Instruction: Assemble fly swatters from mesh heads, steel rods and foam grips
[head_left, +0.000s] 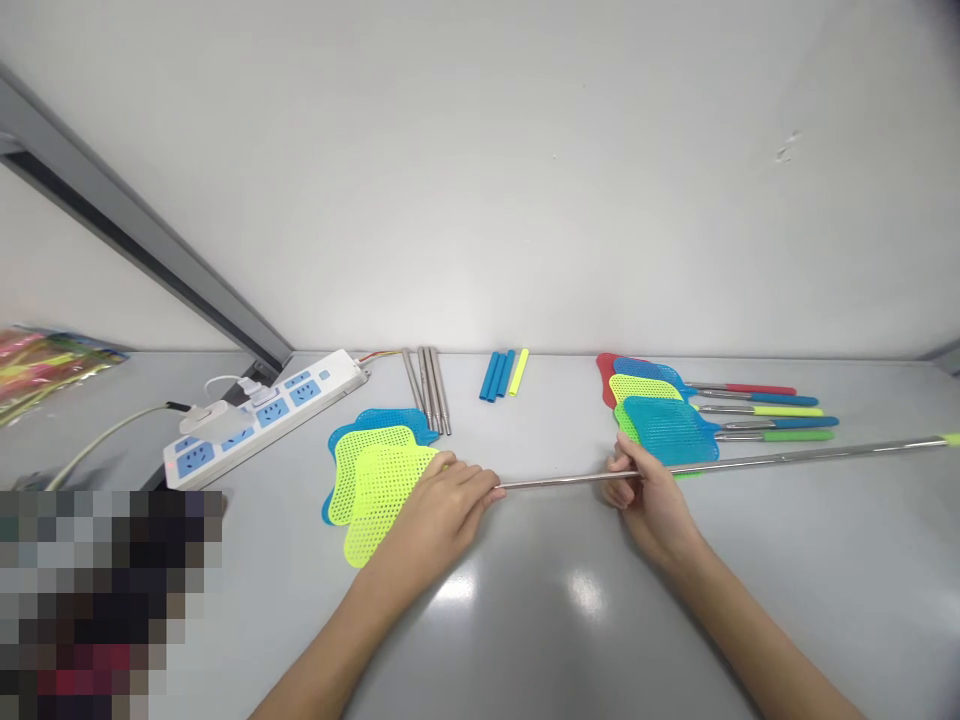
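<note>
My left hand (454, 505) is closed around the near end of a long, drawn-out metal telescopic rod, right beside a yellow fly swatter head (379, 500). My fingers cover the join between head and rod. Further along, my right hand (645, 490) wraps its fingers round the same fly swatter rod (555, 481), which runs across to a yellow grip (952, 440) at the right edge. Beneath the left hand's swatter head lie another yellow head (346, 470) and blue heads (397, 420). Next to the right hand is a pile of fly swatters with a blue one (667, 430) on top.
Several short metal rods (431, 390) lie behind the loose heads. Blue grip sleeves (497, 376) and a yellow sleeve (519, 372) rest near the wall. At left are a power strip (262, 420) with plugs and cables, and a plastic-wrapped bundle (52, 365). A blurred patch hides the lower left.
</note>
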